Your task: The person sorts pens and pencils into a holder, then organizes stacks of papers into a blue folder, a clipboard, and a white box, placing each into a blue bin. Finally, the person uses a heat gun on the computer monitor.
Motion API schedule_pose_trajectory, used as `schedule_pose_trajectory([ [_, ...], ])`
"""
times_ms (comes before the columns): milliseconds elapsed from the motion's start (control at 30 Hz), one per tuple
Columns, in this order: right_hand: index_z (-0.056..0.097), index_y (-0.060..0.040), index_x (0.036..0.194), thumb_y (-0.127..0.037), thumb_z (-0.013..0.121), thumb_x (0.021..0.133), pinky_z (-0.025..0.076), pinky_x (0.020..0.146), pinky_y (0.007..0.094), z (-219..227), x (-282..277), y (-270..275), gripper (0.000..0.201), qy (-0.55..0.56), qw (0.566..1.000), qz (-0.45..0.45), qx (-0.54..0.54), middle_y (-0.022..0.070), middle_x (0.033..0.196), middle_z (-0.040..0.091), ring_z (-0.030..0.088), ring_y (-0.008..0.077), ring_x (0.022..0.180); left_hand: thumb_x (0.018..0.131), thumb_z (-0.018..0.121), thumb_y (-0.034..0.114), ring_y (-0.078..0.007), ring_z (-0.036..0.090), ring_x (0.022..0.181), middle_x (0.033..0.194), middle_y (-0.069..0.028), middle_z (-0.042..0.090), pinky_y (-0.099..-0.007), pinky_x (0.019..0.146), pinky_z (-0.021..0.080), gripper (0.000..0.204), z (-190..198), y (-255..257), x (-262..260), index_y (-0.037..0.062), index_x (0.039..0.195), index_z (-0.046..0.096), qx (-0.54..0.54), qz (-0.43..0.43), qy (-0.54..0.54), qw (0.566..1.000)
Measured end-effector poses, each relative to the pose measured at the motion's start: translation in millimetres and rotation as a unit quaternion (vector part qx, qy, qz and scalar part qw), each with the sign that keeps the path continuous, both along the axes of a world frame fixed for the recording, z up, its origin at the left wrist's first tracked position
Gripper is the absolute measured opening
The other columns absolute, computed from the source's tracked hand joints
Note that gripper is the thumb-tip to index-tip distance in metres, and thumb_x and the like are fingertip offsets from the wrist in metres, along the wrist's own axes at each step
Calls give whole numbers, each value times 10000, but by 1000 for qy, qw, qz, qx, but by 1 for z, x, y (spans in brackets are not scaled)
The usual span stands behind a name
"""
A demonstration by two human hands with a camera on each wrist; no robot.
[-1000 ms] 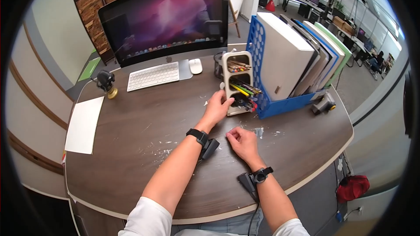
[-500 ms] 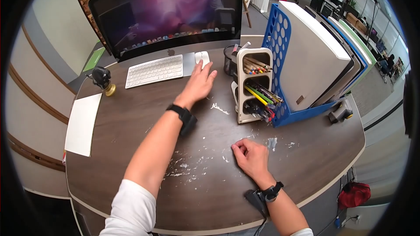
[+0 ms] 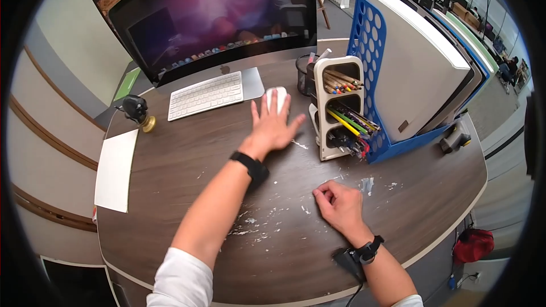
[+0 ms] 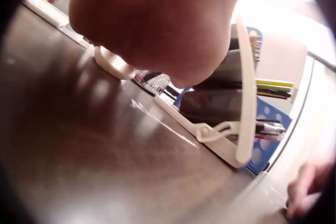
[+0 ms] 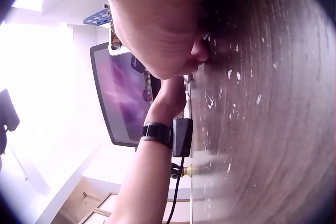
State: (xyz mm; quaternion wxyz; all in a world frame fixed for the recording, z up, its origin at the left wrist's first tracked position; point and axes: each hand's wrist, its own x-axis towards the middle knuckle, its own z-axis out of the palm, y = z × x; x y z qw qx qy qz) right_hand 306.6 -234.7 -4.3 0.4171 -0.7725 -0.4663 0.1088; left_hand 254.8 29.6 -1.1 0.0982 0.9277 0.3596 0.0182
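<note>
My left hand (image 3: 271,131) lies spread over a white computer mouse (image 3: 280,97), its straight fingers covering part of it. In the left wrist view the mouse (image 4: 111,65) shows on the desk just beyond the palm. To the left are a white keyboard (image 3: 207,95) and a silver trackpad (image 3: 253,83), with a gap between the trackpad and the mouse. Nearer the front, my right hand (image 3: 343,207) rests on the desk with loosely curled fingers and nothing visible in them. A cream pencil organizer (image 3: 322,145) holding pencils and pens stands between the two hands, farther back.
Behind the keyboard stands a large monitor (image 3: 210,17). A blue file rack (image 3: 372,40) with folders and a dark mesh cup (image 3: 303,77) are beside the organizer. White paper (image 3: 115,170) and a black-and-gold object (image 3: 147,122) lie left. White flecks (image 3: 250,228) mark the desk.
My left hand has gone from the pencil organizer to the mouse. The mouse has shifted right and toward me, away from the trackpad. My right hand stays in place.
</note>
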Motion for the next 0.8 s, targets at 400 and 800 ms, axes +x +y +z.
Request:
schedule_pose_trajectory([
  [400,713,-57,808,-152,763,835,458,515,338,5,-8,-1,110,-2,1000,-10,6,78,628,641,600,204,525,993,224,715,-364,-76,1559,1694,-153,-80,-619,1203,-69,862,23,20,-30,188,1635,-5,-61,70,10,996],
  [800,710,-46,795,-137,769,827,454,481,306,0,-3,4,113,21,1000,-13,1,72,598,639,598,174,479,656,810,682,-342,260,1518,1619,-195,307,-586,1227,113,1222,38,206,-145,92,1586,280,-29,66,77,994],
])
